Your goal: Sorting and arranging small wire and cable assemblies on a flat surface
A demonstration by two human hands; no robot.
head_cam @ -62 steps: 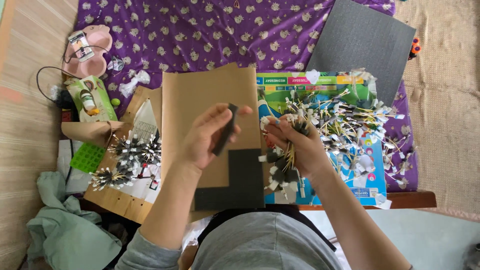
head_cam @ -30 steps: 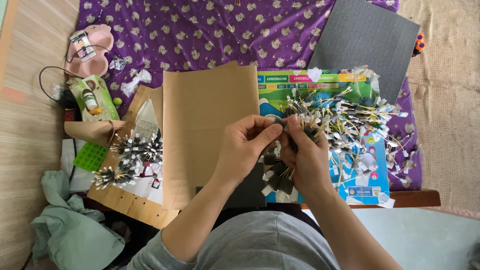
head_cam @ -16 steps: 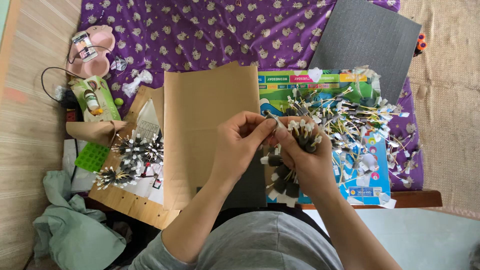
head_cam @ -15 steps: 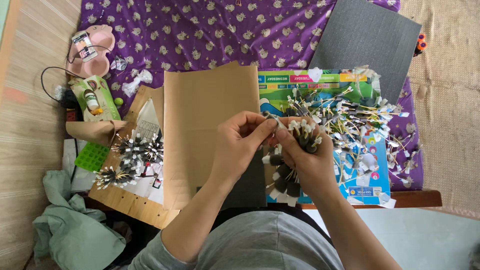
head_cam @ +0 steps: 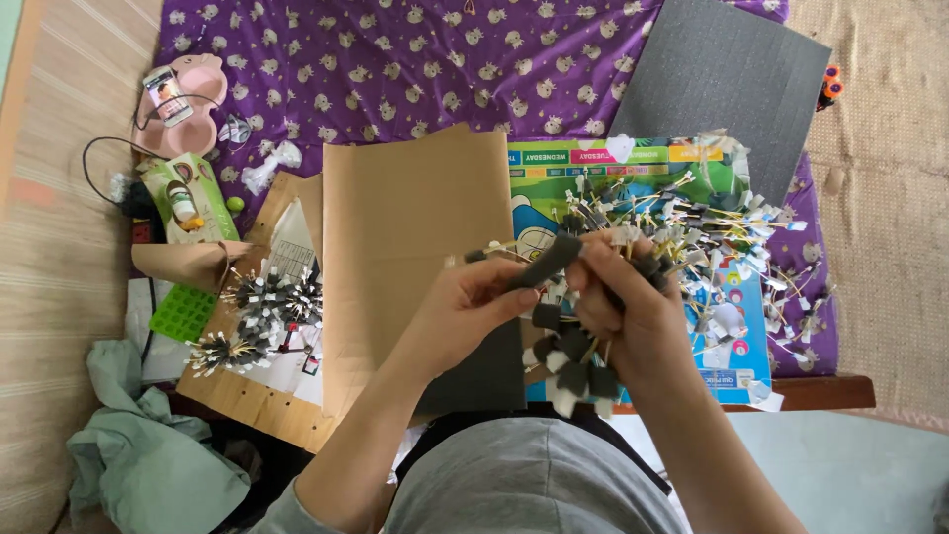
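My left hand [head_cam: 463,314] pinches a narrow dark grey foam strip [head_cam: 546,265] at chest height, over the edge of a brown cardboard sheet [head_cam: 415,227]. Right beside it, my right hand [head_cam: 621,302] grips a bunch of thin sticks with small grey and white foam squares on them [head_cam: 571,366]; the squares hang below that fist. The two hands touch at the fingertips. Just beyond the right hand lies a big heap of the same tagged sticks [head_cam: 722,232] on a colourful printed board [head_cam: 727,326].
A purple patterned cloth [head_cam: 395,59] covers the surface. A large dark grey foam sheet [head_cam: 722,84] lies at the back right. Two finished stick bundles [head_cam: 259,311] sit at the left, near a green box [head_cam: 183,198], a pink case [head_cam: 178,104] and a green cloth [head_cam: 148,455].
My left hand lifted the dark foam strip off the cardboard and brought it to the right hand's bunch. Both hands now work close together, slightly lower than half a second ago.
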